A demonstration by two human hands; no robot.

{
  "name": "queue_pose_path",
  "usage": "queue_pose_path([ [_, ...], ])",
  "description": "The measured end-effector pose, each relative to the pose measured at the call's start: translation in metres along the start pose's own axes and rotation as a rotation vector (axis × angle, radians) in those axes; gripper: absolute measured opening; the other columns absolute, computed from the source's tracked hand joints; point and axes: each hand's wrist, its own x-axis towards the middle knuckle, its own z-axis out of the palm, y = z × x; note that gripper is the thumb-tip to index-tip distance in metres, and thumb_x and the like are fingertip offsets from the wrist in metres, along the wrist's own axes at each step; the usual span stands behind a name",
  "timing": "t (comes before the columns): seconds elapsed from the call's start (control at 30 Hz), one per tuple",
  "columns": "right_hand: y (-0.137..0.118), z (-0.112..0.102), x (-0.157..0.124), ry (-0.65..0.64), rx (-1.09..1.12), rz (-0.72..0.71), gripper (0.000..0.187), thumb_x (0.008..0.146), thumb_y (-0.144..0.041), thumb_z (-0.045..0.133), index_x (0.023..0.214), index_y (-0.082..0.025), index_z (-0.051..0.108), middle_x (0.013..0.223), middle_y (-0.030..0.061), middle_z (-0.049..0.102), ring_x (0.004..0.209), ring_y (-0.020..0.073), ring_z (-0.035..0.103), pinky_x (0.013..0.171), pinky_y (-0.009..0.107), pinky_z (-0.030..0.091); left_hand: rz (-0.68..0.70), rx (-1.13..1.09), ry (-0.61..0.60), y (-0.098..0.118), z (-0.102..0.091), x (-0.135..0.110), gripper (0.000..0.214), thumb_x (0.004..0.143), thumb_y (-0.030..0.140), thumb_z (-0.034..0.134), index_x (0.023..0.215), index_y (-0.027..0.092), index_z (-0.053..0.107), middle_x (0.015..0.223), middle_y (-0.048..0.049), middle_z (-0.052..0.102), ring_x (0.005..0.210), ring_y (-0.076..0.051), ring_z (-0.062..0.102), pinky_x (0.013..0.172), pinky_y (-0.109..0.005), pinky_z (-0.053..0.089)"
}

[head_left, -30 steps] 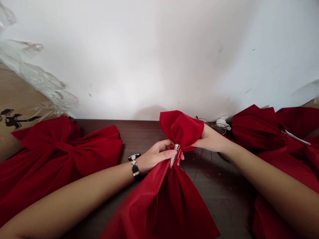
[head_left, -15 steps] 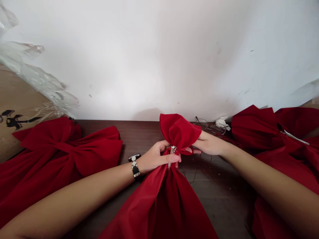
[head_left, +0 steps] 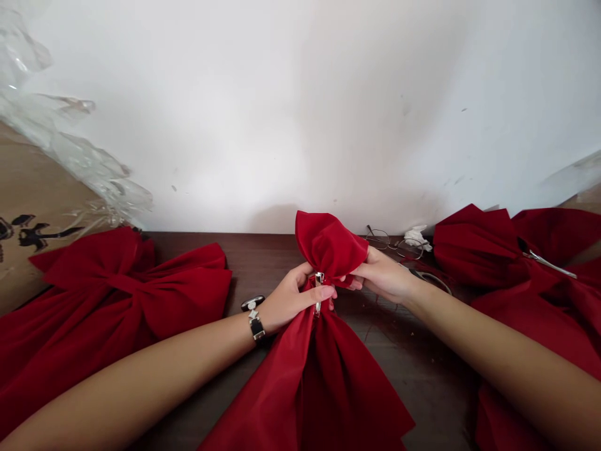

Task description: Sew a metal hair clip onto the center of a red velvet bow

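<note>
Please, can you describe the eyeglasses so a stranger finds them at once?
At the back of the dark wooden table, by the white wall, lie thin wire-framed eyeglasses. They sit just behind the right hand, and a crumpled white tissue lies beside them.

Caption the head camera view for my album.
Left hand pinches a metal clip against a red fabric bow, right hand under its loop, another bow nearby.

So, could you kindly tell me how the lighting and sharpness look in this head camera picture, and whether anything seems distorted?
In the head view, soft, even light leaves the white wall bright, almost washed out, with a faint shadow at its foot; the wide lens stretches the left forearm towards the frame's corner; the red fabric bow looks fairly sharp, while the dark wooden table loses detail in shade.
</note>
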Motion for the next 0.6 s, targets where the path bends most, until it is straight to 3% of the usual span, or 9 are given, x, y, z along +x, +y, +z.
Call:
queue_pose_path([
  [0.2,0.001,0.005,0.000,0.043,0.083,0.047,0.036,0.067,-0.029,0.076,0.061,-0.016,0.044,0.044,-0.0081,0.038,0.041,0.0037,0.030,0.047,0.021,0.032,0.025,-0.032,-0.016,-0.002,-0.001,0.000,0.051,0.070,0.040,0.080,0.105,0.013,0.056,0.084,-0.0045,0.067,0.067,-0.013,0.063,0.066,-0.026,0.050],
  [0.33,0.001,0.010,-0.002,0.086,0.064,0.036,0.028,0.063,-0.021,0.079,0.060,-0.013,0.052,0.047,-0.0044,0.048,0.045,0.0054,0.040,0.047,0.020,0.031,0.047,0.005,-0.013,-0.004,-0.002,0.000,0.044,0.071,0.036,0.080,0.101,0.014,0.056,0.085,-0.0035,0.066,0.072,-0.013,0.063,0.071,-0.027,0.049],
  [0.47,0.006,0.013,0.000,0.174,0.058,-0.055,0.021,0.064,-0.017,0.079,0.064,-0.012,0.059,0.056,-0.0011,0.057,0.051,0.0080,0.049,0.052,0.021,0.037,0.051,-0.002,-0.039,-0.005,-0.002,0.001,0.044,0.075,0.037,0.077,0.105,0.016,0.053,0.093,-0.0046,0.064,0.078,-0.015,0.064,0.072,-0.028,0.050],
  [0.6,0.000,0.001,0.005,0.366,0.136,-0.215,0.018,0.076,-0.027,0.073,0.076,-0.017,0.057,0.073,-0.0030,0.062,0.069,0.0080,0.056,0.067,0.020,0.044,0.032,-0.034,-0.054,-0.006,-0.002,0.000,0.043,0.076,0.038,0.076,0.104,0.015,0.052,0.096,-0.0059,0.064,0.084,-0.016,0.065,0.075,-0.029,0.050],
])
